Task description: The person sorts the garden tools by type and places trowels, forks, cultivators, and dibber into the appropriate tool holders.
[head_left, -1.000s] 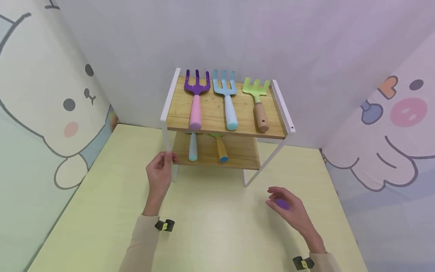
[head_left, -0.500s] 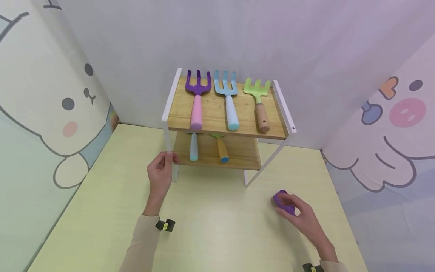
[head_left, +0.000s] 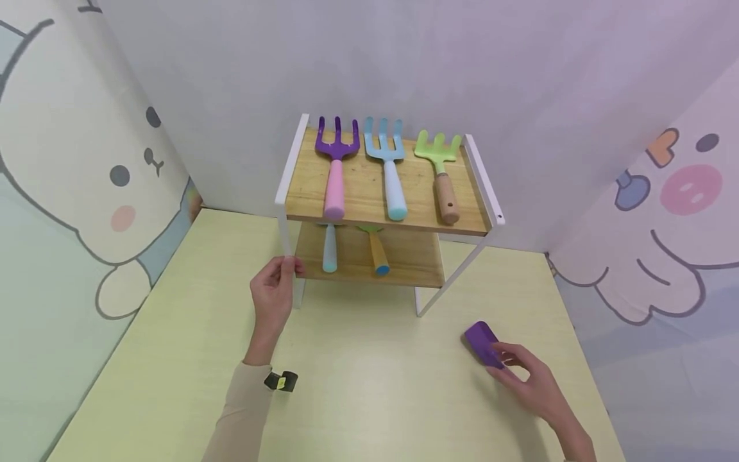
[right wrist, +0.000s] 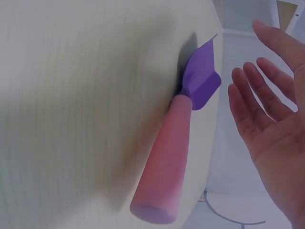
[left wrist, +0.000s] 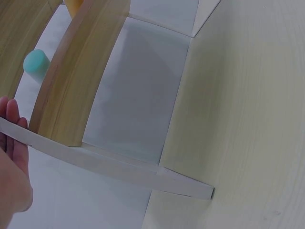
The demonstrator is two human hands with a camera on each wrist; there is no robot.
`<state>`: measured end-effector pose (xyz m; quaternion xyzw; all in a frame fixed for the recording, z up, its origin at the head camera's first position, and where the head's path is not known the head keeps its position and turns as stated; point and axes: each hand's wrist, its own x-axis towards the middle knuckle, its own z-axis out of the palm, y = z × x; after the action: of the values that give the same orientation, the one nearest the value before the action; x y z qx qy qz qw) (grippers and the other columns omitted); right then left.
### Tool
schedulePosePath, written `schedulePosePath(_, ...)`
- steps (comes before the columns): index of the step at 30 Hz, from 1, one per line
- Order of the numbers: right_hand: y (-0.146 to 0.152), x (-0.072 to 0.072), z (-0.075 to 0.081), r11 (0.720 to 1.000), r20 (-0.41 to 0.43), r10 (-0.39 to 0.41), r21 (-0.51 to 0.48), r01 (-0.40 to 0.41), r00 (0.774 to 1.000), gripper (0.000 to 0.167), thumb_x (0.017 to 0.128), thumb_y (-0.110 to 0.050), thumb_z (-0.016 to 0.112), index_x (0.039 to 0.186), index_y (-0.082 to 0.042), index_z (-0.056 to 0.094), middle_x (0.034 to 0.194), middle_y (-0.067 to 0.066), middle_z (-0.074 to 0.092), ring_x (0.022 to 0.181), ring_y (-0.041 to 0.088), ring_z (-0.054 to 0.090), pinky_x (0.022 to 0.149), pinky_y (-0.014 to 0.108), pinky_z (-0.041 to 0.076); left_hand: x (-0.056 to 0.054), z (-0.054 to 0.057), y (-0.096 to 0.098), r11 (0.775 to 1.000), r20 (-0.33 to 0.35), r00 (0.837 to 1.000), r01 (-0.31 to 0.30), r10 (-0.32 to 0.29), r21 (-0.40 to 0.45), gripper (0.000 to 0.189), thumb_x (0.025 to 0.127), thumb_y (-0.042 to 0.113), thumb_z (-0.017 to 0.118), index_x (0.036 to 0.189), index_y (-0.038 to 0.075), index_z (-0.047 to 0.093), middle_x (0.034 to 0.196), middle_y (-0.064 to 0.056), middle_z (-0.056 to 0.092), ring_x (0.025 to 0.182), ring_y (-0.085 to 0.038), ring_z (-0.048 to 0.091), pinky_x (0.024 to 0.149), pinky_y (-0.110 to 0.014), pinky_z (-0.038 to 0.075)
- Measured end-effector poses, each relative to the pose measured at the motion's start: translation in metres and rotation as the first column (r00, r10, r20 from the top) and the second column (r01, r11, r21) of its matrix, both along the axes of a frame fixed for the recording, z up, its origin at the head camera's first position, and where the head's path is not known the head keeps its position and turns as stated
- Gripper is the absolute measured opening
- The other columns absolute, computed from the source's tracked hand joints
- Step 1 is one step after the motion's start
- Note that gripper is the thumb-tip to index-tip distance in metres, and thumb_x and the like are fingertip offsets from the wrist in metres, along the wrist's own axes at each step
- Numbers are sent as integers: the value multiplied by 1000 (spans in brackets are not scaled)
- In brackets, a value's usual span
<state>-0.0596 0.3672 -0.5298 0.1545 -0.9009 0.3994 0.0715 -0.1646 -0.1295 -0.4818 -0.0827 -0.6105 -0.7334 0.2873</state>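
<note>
My left hand [head_left: 272, 295] pinches the white front post [left wrist: 109, 164] of a two-tier wooden rack, close to its lower shelf [head_left: 404, 260]. A small garden trowel [right wrist: 167, 152] with a purple blade and pink handle lies on the table at the right. Above the trowel, my right hand [head_left: 534, 382] has its fingers spread and thumb apart; a gap shows between hand and trowel in the right wrist view. From the head, that hand hides the trowel's handle.
On the upper shelf [head_left: 360, 186] lie a purple-and-pink hand fork [head_left: 335, 186], a light blue fork [head_left: 391, 186] and a green fork with wooden handle [head_left: 446, 196]. Below are a pale blue handle [head_left: 329, 250] and an orange one [head_left: 378, 253]. Printed curtains surround the table [head_left: 358, 385].
My right hand has drawn back toward the lower right, along the trowel toward its handle, uncovering the purple blade. The left hand stays on the post.
</note>
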Motion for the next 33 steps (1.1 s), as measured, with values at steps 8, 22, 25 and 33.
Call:
schedulePosePath(8, 21, 10, -6, 999, 2, -19, 36, 19, 1000, 46, 79, 9, 83, 121, 2, 67, 114, 11, 70, 91, 14, 69, 80, 18, 56, 0, 1, 1, 1000, -5, 1000, 6, -5, 23, 22, 104, -6, 53, 91, -21, 63, 85, -3, 72, 76, -10, 70, 76, -20, 60)
schedulePosePath(22, 38, 27, -11, 996, 23, -41, 81, 39, 999, 48, 76, 8, 85, 119, 2, 66, 104, 17, 71, 88, 8, 69, 76, 13, 55, -1, 0, 0, 1000, 1, 1000, 0, 0, -8, 24, 105, -2, 54, 91, -18, 65, 85, -7, 72, 75, -12, 70, 76, -21, 60)
schedulePosePath(25, 42, 29, -13, 993, 42, -57, 104, 53, 997, 47, 76, 10, 85, 119, 2, 67, 101, 15, 72, 87, 5, 68, 72, 14, 55, -1, -1, -1, 1000, 0, 1000, 0, 0, -6, 25, 105, -2, 53, 91, -19, 65, 85, -3, 72, 76, -12, 70, 76, -21, 60)
schedulePosePath(33, 47, 33, -12, 985, 170, -93, 161, 65, 981, 32, 80, 8, 82, 109, 3, 71, 90, 2, 73, 81, -2, 64, 63, 22, 59, 0, -1, -2, 1000, 12, 1000, 6, -5, -19, 25, 105, -1, 53, 91, -18, 65, 85, -20, 69, 76, -13, 70, 76, -21, 60)
